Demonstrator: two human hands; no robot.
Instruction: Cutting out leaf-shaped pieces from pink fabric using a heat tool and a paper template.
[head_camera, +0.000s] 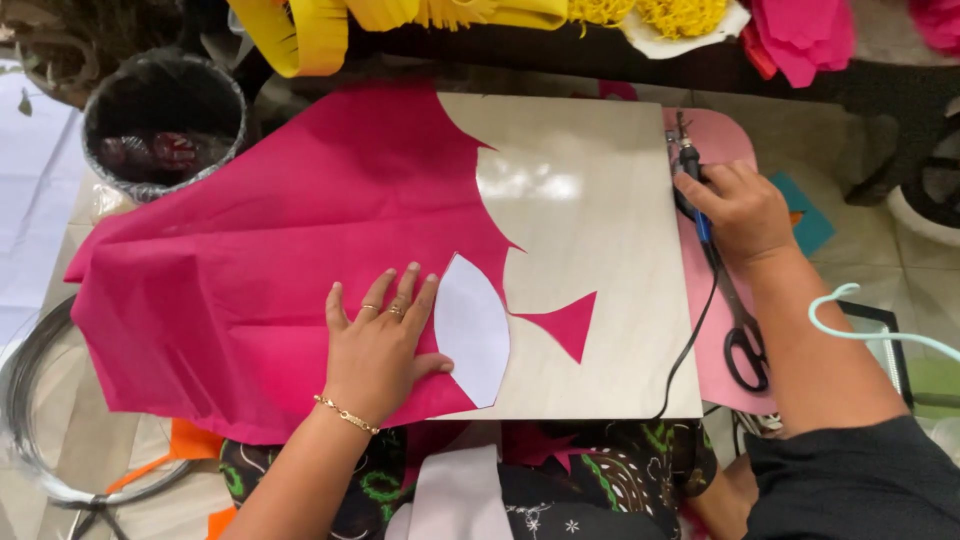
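Since the pink tissue sheet (250, 250) is thin and creased, I'd judge it v. light, floppy, easy to tear or slide on the smooth plywood board (600, 300), so better pinned flat w/ a palm than pinched; edges are scalloped where petal shapes are cut out. White paper template (472, 330), a pointed oval, looks stiffer (card-ish, prob. holds shape), lies on the sheet's right edge over the board. Left hand (380, 345) is spread flat, fingers apart, pressing the sheet down, thumb tip touching the template's left edge; grips nothing. Right hand (740, 210) is well apart, off the board's right side, curled round a dark corded tool (692, 175), can't tell what kind; cord runs down along the board edge. Black scissors (742, 330) lie just below that hand on a pale pink sheet (725, 140). Small pink offcut (570, 322) sits on bare board, right of template.
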